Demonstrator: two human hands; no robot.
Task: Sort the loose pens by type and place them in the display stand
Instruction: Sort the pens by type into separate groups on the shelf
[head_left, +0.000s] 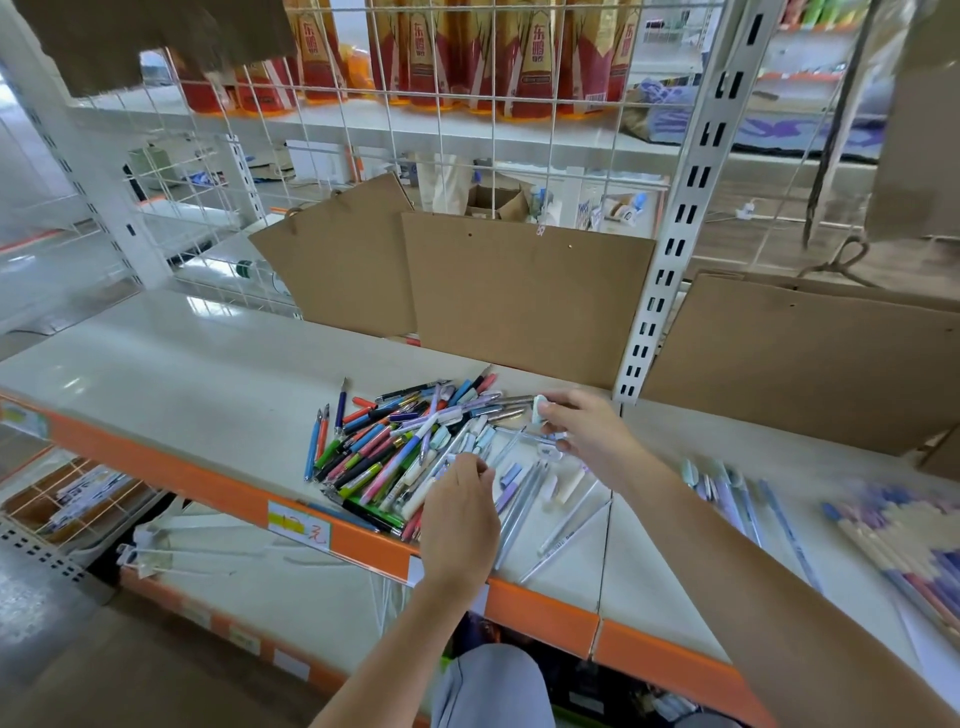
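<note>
A heap of loose pens (395, 441) in many colours lies on the white shelf (197, 374). My left hand (460, 519) rests on the near right side of the heap, fingers curled down among pale pens; whether it grips one I cannot tell. My right hand (587, 431) is at the heap's far right edge, pinching a small pale green cap or eraser (540, 408) between thumb and fingers. Several light grey and lilac pens (530, 499) lie spread between the hands. No display stand is in view.
More pale pens (737, 493) and a blurred row of pastel pens (904, 540) lie on the shelf to the right. Brown cardboard sheets (524, 291) lean against the wire grid behind. A white upright post (670, 249) stands right of the heap. The shelf front has an orange edge (208, 483).
</note>
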